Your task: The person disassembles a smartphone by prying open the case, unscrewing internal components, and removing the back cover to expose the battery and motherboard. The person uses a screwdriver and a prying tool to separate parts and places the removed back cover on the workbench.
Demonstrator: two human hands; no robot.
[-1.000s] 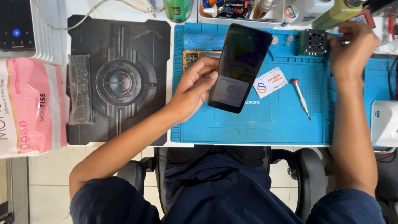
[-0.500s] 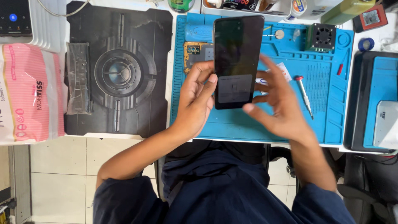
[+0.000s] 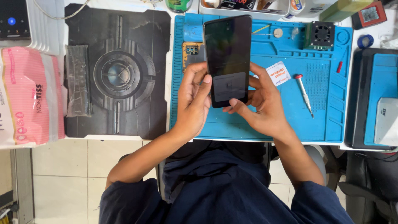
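Fingers of the left hand (image 3: 195, 99) curl around the lower left edge of a black smartphone (image 3: 228, 58), thumb laid on its dark glass; the right hand (image 3: 263, 108) pinches the bottom right corner. The phone is held at centre frame above the blue repair mat (image 3: 323, 120). It looks closed up; the screwdriver (image 3: 304, 95) lies untouched at right.

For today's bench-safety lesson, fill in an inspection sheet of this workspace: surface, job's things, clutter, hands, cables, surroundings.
Surface: blue mat beside a black mat.
Job's things: phone, dark screen, held over the blue mat.
Clutter: screwdriver, card, small fan, pink packet.
Hands: left hand and right hand both grip the phone's lower end.
Cables: white cable, top left.
Surroundings: tiled floor, chair.
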